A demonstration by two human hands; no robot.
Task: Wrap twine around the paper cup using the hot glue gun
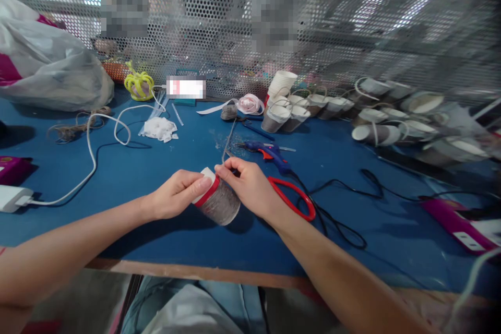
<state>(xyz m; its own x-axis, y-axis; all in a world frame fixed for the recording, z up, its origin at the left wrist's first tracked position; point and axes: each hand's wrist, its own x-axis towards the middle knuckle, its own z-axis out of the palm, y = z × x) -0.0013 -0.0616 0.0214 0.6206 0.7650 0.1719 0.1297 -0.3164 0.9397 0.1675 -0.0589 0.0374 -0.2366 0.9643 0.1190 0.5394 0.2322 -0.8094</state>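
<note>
My left hand is closed around the white rim end of a paper cup, tilted above the table near its front edge. Grey yarn is wound round the cup's wall, and a red band circles it below the rim. At the cup's upper side, my right hand pinches the grey yarn, its fingertips close to the red band. The strand runs back to a small ball of grey yarn. Right of the strand lies a blue glue gun.
Yarn-wrapped cups with handles stand and lie at the back right. A red ring and black cable lie beside my right forearm. White scraps, a white cable and a large plastic bag are on the left. Perforated metal panel borders the back.
</note>
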